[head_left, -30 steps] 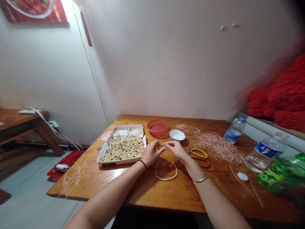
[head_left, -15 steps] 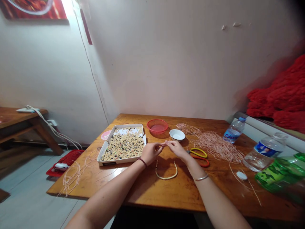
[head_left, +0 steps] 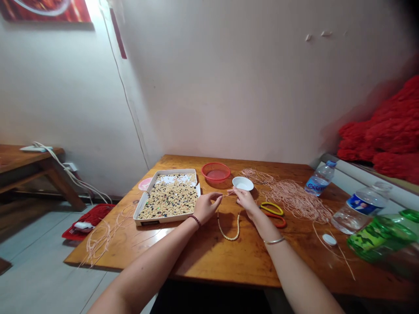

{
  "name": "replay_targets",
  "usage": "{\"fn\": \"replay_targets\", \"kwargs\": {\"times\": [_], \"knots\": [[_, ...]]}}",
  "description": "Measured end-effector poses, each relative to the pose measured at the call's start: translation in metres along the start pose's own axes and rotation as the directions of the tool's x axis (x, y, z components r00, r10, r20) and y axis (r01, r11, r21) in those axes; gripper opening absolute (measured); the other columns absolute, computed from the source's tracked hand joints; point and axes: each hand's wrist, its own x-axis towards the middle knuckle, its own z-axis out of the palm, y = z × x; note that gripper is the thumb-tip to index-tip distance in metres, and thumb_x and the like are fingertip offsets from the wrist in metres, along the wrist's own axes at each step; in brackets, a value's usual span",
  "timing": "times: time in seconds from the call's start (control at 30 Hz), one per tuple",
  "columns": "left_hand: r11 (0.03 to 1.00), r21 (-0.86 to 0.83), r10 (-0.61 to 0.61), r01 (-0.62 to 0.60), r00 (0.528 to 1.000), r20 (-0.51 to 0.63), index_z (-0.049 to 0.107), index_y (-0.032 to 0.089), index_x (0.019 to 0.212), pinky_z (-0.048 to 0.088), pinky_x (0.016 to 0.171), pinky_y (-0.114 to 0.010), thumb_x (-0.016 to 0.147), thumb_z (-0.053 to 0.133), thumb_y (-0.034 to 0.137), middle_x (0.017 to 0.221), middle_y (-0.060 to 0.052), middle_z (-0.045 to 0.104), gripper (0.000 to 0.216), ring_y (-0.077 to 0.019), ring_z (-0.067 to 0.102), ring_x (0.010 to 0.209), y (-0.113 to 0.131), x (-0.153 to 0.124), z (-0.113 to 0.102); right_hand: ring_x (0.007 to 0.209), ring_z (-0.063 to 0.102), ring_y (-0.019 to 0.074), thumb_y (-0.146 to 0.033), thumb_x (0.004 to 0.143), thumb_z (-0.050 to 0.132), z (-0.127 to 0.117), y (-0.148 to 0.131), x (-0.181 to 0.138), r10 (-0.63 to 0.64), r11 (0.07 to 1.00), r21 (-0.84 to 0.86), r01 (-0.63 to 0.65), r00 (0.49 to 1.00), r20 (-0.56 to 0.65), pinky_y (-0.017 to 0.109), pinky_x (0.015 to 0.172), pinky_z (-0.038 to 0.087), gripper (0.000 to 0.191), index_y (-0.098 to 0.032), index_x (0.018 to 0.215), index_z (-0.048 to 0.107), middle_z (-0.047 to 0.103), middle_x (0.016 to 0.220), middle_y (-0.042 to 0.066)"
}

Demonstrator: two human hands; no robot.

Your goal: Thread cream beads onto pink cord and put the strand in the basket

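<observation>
A string of pale beads [head_left: 231,238] hangs in a U below my two hands, over the wooden table. My left hand [head_left: 208,206] pinches the pink cord at its left end, thumb and fingertips together. Opposite it, my right hand [head_left: 245,199] is closed on the cord's other side, just in front of a small white bowl [head_left: 242,183]. A short stretch of thin pink cord [head_left: 227,194] spans the gap between the fingertips. Left of my left hand lies a shallow white tray [head_left: 151,223] of cream, black and coloured beads.
Behind are a red plastic basket [head_left: 216,173] and loose pink cords [head_left: 293,198]. Scissors [head_left: 275,214] with yellow and orange handles lie beside my right wrist. Plastic bottles [head_left: 360,207] and a white cap [head_left: 329,240] stand right. More cord [head_left: 100,242] hangs at the left table edge.
My hands have moved apart, with cord now showing between them. The bead string's loop has become narrower and risen slightly.
</observation>
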Motion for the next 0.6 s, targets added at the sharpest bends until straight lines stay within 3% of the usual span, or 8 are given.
{"fn": "replay_targets", "kwargs": {"times": [0.3, 0.6], "knots": [[0.994, -0.051, -0.101, 0.095, 0.983, -0.151, 0.065, 0.022, 0.081, 0.045, 0.072, -0.028, 0.090, 0.049, 0.037, 0.086, -0.004, 0.073, 0.024, -0.0207, 0.067, 0.081, -0.008, 0.005, -0.002, 0.036, 0.033, 0.0038, -0.069, 0.063, 0.060, -0.015, 0.015, 0.016, 0.048, 0.998, 0.045, -0.042, 0.986, -0.162, 0.021, 0.036, 0.020, 0.064, -0.010, 0.081, 0.071, 0.070, 0.075, 0.012], [0.952, -0.273, -0.212, 0.135, 0.938, -0.274, 0.052, 0.020, 0.081, 0.046, 0.080, -0.032, 0.093, 0.039, 0.037, 0.087, -0.006, 0.070, 0.024, -0.0197, 0.066, 0.087, -0.012, 0.011, -0.001, 0.050, 0.058, 0.0103, -0.056, 0.072, 0.061, -0.019, 0.010, 0.015, 0.178, 0.968, 0.224, -0.114, 0.940, -0.291, 0.019, 0.037, 0.034, 0.042, -0.014, 0.075, 0.066, 0.069, 0.085, 0.010]]}}
